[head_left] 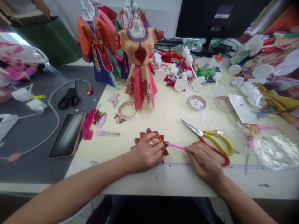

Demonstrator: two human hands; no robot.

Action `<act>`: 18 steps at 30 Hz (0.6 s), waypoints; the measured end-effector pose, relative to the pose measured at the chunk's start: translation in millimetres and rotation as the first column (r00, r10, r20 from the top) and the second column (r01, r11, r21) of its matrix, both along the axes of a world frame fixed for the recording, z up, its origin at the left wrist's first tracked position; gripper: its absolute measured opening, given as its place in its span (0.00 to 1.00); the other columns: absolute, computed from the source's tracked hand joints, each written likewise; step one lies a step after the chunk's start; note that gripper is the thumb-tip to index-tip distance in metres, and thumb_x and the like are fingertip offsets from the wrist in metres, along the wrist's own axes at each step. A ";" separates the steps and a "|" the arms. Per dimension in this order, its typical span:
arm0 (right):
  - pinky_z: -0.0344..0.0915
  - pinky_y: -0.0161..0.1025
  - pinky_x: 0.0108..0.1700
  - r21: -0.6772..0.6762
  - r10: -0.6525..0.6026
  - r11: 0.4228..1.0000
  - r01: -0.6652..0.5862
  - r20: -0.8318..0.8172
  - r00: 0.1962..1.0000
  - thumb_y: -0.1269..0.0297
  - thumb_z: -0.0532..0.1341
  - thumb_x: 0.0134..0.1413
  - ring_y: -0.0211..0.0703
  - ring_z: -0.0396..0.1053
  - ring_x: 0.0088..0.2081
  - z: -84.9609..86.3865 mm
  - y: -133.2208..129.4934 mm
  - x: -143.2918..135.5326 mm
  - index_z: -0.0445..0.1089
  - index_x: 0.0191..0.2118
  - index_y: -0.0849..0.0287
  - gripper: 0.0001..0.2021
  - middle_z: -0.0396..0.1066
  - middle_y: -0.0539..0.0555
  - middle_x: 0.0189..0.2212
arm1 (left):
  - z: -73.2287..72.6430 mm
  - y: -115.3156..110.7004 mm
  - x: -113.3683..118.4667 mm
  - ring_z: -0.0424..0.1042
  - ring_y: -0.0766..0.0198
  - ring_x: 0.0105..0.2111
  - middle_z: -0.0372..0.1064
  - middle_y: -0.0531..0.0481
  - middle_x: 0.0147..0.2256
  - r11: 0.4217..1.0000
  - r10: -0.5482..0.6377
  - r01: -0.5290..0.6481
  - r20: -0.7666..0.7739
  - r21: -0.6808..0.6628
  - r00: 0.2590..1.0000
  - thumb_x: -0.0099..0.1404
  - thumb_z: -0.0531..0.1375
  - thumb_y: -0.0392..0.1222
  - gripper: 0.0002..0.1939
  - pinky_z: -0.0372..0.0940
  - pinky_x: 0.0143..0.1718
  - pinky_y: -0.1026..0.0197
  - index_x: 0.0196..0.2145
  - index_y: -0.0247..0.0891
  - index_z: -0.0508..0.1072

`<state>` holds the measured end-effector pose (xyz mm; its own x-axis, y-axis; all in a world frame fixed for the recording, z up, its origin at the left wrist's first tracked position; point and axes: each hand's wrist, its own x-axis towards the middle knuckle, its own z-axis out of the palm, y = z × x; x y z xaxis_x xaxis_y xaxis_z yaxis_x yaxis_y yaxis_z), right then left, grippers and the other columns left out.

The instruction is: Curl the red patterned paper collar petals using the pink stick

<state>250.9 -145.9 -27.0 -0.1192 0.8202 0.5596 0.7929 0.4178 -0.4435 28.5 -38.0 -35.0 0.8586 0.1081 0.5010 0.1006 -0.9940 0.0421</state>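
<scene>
My left hand [147, 152], a ring on one finger, rests flat with its fingers over a dark red flower-shaped piece [165, 151] with pointed, orange-patterned petals. The hand hides much of that piece. My right hand [205, 163] is closed on a thin pink pen-like stick [177, 146]; its far tip meets the right edge of the flower-shaped piece. Just beyond my right hand lie open scissors [218, 141] with one yellow and one red handle, blades pointing up and left. A ruler [175, 165] runs along the table's front, partly under my right hand.
Small dresses [140, 56] hang on white stands at the back. Tape rolls [128, 110], fabric scraps [88, 124], a phone [67, 135] and black scissors [68, 98] lie to the left. White stands [181, 84], a clear plastic bag [277, 152] and a monitor [210, 18] occupy the back and right.
</scene>
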 end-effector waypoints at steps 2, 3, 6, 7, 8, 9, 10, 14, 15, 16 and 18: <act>0.69 0.45 0.36 0.004 0.001 1.000 -0.001 -0.006 1.000 0.80 0.59 0.46 0.44 0.68 0.34 0.9 0.2 0.1 0.68 0.41 0.59 0.15 0.70 0.55 0.30 | -0.1 0.1 -0.4 0.69 0.58 0.41 0.72 0.43 0.38 1.000 -0.001 0.001 0.003 0.003 1.000 0.62 0.57 0.40 0.08 0.57 0.54 0.45 0.29 0.32 0.70; 0.69 0.45 0.36 0.003 0.000 1.000 0.000 -0.012 1.000 0.81 0.59 0.46 0.44 0.68 0.34 1.4 0.4 0.2 0.68 0.41 0.59 0.15 0.70 0.55 0.30 | -0.2 0.2 -0.6 0.69 0.58 0.40 0.72 0.43 0.38 1.000 -0.002 0.002 0.004 0.005 1.000 0.62 0.57 0.40 0.08 0.57 0.54 0.45 0.29 0.32 0.70; 0.69 0.45 0.35 0.008 -0.010 1.000 0.010 -0.024 1.000 0.81 0.59 0.45 0.44 0.68 0.33 3.0 0.9 0.7 0.68 0.39 0.59 0.15 0.70 0.55 0.29 | -0.4 0.8 -1.2 0.69 0.58 0.40 0.72 0.43 0.38 1.000 -0.009 0.009 0.010 0.016 1.000 0.62 0.57 0.40 0.09 0.57 0.54 0.45 0.29 0.31 0.70; 0.69 0.45 0.35 0.007 -0.015 1.000 0.015 -0.025 1.000 0.81 0.60 0.45 0.44 0.68 0.33 3.3 0.8 1.1 0.69 0.39 0.59 0.15 0.70 0.55 0.29 | -0.3 1.1 -1.3 0.69 0.58 0.40 0.72 0.43 0.38 1.000 -0.012 0.012 0.010 0.020 1.000 0.62 0.57 0.40 0.09 0.57 0.54 0.45 0.29 0.31 0.70; 0.69 0.45 0.35 0.010 -0.022 1.000 0.022 -0.026 0.999 0.81 0.60 0.45 0.44 0.68 0.32 3.4 0.6 1.6 0.69 0.39 0.59 0.14 0.70 0.54 0.29 | -0.1 1.3 -1.3 0.69 0.58 0.39 0.72 0.43 0.38 1.000 -0.014 0.014 0.010 0.023 1.000 0.62 0.57 0.40 0.09 0.57 0.54 0.45 0.28 0.31 0.70; 0.69 0.45 0.35 0.009 -0.029 1.000 0.030 -0.025 0.999 0.81 0.60 0.44 0.44 0.68 0.32 3.4 0.3 2.1 0.69 0.38 0.59 0.14 0.70 0.54 0.29 | 0.2 1.5 -1.2 0.69 0.58 0.39 0.73 0.43 0.37 1.000 -0.014 0.014 0.010 0.023 1.000 0.62 0.57 0.40 0.09 0.58 0.54 0.45 0.28 0.31 0.70; 0.69 0.45 0.36 0.009 -0.035 0.999 0.035 -0.025 0.999 0.80 0.60 0.44 0.44 0.68 0.32 3.2 -0.2 2.7 0.69 0.38 0.59 0.14 0.70 0.54 0.29 | 0.5 1.7 -1.1 0.70 0.58 0.39 0.73 0.44 0.37 1.000 -0.014 0.013 0.010 0.024 1.000 0.62 0.57 0.40 0.09 0.58 0.53 0.45 0.28 0.31 0.70; 0.69 0.45 0.37 0.006 -0.045 0.999 0.045 -0.033 0.998 0.81 0.60 0.44 0.43 0.68 0.32 2.7 -1.7 4.0 0.69 0.38 0.59 0.14 0.70 0.54 0.28 | 0.7 2.0 -1.2 0.70 0.59 0.39 0.73 0.45 0.36 1.000 -0.012 0.012 0.018 0.022 1.000 0.62 0.57 0.40 0.09 0.59 0.53 0.47 0.27 0.32 0.70; 0.69 0.45 0.37 0.004 -0.044 0.999 0.045 -0.034 0.998 0.81 0.60 0.44 0.43 0.68 0.32 2.8 -1.9 4.0 0.69 0.37 0.59 0.14 0.70 0.54 0.28 | 0.4 2.1 -1.4 0.69 0.59 0.40 0.73 0.45 0.36 1.000 -0.014 0.014 0.015 0.020 1.000 0.62 0.57 0.40 0.08 0.59 0.53 0.47 0.27 0.32 0.70; 0.69 0.45 0.36 0.004 -0.044 0.999 0.044 -0.034 0.998 0.81 0.60 0.44 0.43 0.68 0.32 3.1 -1.9 3.9 0.69 0.37 0.59 0.13 0.70 0.54 0.28 | -0.1 2.1 -1.6 0.69 0.59 0.40 0.73 0.45 0.37 1.000 -0.015 0.015 0.014 0.017 1.000 0.62 0.57 0.40 0.08 0.59 0.53 0.47 0.28 0.33 0.70; 0.68 0.45 0.36 0.002 -0.039 0.999 0.039 -0.031 0.999 0.80 0.60 0.44 0.43 0.68 0.32 3.6 -1.5 3.7 0.69 0.37 0.60 0.13 0.70 0.54 0.28 | -1.2 2.3 -1.9 0.69 0.59 0.40 0.73 0.45 0.37 1.000 -0.017 0.016 0.019 0.012 1.000 0.62 0.57 0.40 0.08 0.59 0.53 0.47 0.28 0.32 0.70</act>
<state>254.6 -147.4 -23.5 -0.0697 0.8223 0.5647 0.7946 0.3881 -0.4670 26.6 -35.7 -36.3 0.8504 0.0878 0.5188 0.0835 -0.9960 0.0316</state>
